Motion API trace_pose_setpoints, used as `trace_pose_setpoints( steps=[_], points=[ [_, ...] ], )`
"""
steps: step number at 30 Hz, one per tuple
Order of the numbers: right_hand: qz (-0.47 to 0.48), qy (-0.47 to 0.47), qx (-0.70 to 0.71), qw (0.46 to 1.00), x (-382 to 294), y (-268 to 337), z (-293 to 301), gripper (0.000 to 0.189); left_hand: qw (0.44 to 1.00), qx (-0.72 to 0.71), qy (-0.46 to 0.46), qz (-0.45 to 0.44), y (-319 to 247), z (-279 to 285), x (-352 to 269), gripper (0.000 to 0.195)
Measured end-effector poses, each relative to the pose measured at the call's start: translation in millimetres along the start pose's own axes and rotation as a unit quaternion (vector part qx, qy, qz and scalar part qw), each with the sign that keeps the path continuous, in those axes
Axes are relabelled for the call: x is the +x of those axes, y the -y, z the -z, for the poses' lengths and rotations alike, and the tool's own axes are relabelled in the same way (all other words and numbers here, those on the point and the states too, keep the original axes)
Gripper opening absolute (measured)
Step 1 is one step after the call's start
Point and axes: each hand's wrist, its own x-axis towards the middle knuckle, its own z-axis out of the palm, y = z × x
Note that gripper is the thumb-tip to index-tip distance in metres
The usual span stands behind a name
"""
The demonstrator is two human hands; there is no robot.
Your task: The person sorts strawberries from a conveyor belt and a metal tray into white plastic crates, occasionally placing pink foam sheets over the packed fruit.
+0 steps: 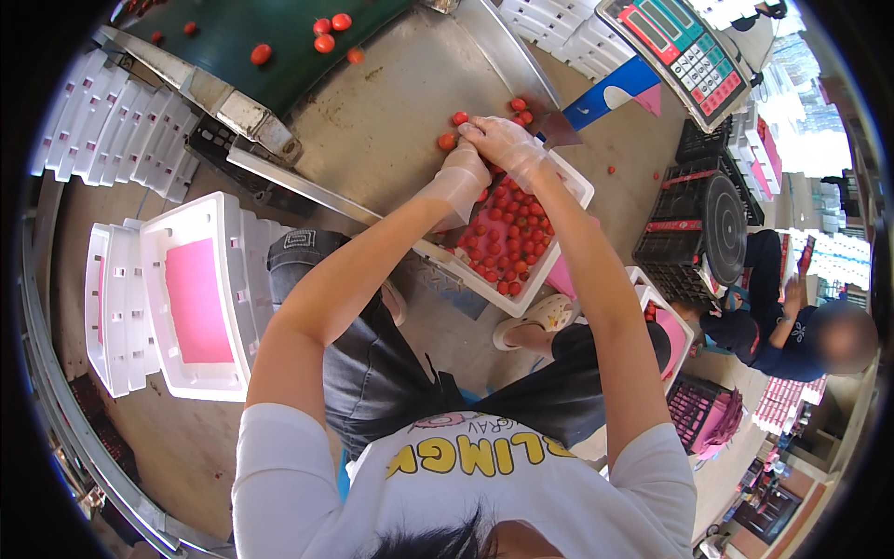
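Both hands wear thin clear plastic gloves and meet at the lower end of a metal chute (391, 119). My left hand (464, 168) is curled, its fingertips against my right hand (501, 143). Small red tomatoes lie close by: one tomato (446, 142) beside my left fingers, another tomato (459, 118) just beyond my fingertips, and a small group (520, 112) beyond my right hand. What is inside my fingers is hidden. Under my wrists, a white plastic crate (576, 183) with a pink liner holds many tomatoes (513, 234), partly covered by my forearms.
Several tomatoes (323, 43) lie on a green conveyor belt (230, 80) above the chute. Lined white crates (152, 244) stand at left, with stacked crates (112, 126) behind. A scale display (681, 56) stands upper right. Black crates (667, 223) and a seated person (775, 328) are at right.
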Motion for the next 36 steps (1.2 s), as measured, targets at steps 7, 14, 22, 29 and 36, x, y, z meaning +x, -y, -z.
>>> trace_pose_setpoints(
  steps=[7, 14, 22, 29, 36],
  points=[
    [-0.129, -0.114, 0.147, 0.974, -15, 7, 3, 0.04, 0.944, -0.327, 0.015, -0.032, -39, 9, -28, 0.054],
    [-0.21, -0.344, 0.258, 0.878, -92, 9, 1, 0.032, 0.971, -0.076, 0.038, -0.224, -60, -14, -52, 0.062],
    [-0.292, -0.366, 0.597, 0.651, -141, -27, -93, 0.027, 0.936, 0.25, 0.207, -0.137, -34, -70, -41, 0.051],
    [-0.256, -0.5, 0.139, 0.816, -131, -21, -30, 0.021, 0.96, 0.118, 0.139, -0.212, -80, -3, -70, 0.045],
    [-0.067, -0.317, -0.081, 0.943, -8, -44, 19, 0.025, 0.938, 0.34, -0.022, -0.056, -76, 39, -56, 0.07]
  ],
)
